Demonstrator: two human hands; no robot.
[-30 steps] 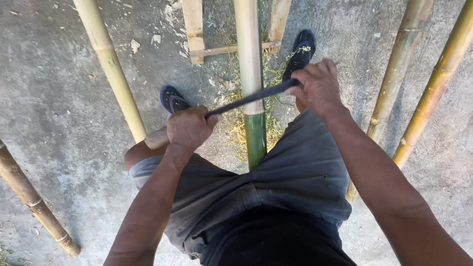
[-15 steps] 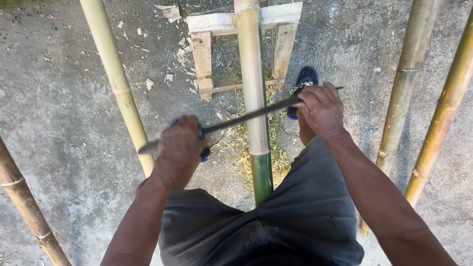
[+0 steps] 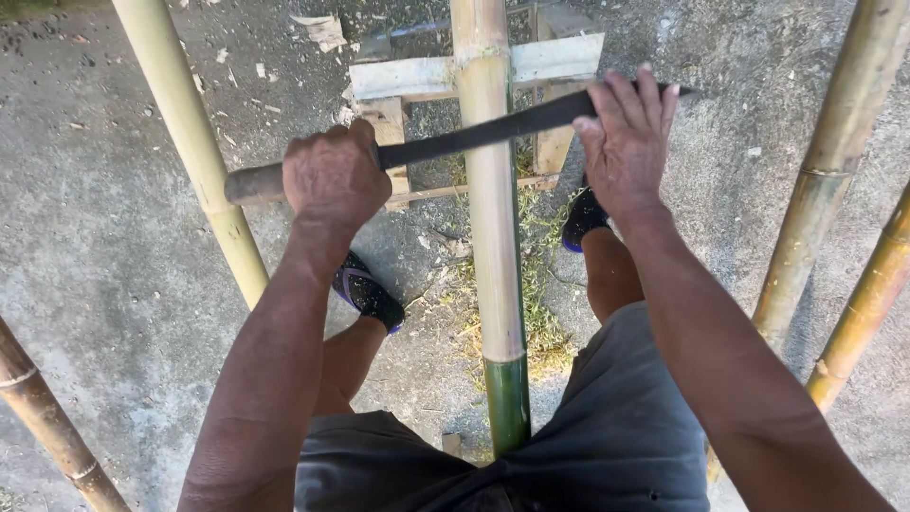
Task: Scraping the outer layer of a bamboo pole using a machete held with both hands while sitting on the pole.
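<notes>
Gripping hard: the left hand [image 3: 334, 175] has its fingers wrapped fully round the wooden handle of the long dark blade [image 3: 474, 136], no gap showing, while the right hand [image 3: 626, 142] lies over the far end of the blade with fingers extended and only loosely curled, pressing down on the spine rather than clenching. The blade sits crosswise on the bamboo pole [image 3: 493, 218] the person straddles, touching it just below the wooden trestle [image 3: 559, 62]. Against half a second ago the blade has travelled up the pole, away from the body, toward the trestle — a second ago it sat low, near the green section [image 3: 507, 398]. The skin reads pale and stripped from the green section up to the blade, so the scraping appears to have covered most of the visible length; judged from that, the stroke is at or near its far end. The near end of the pole runs between the knees, over grey shorts [image 3: 607, 446]; dark slippers [image 3: 368, 292] flank it on both sides. Green shavings [image 3: 540, 322] lie along the pole's right side. Surface is rough grey concrete [image 3: 95, 237] with pale chips scattered near the top, outdoors in hard sunlight. More bamboo poles lie loose — one pale at left [image 3: 194, 152], one brown at lower left, two at right [image 3: 829, 161].
</notes>
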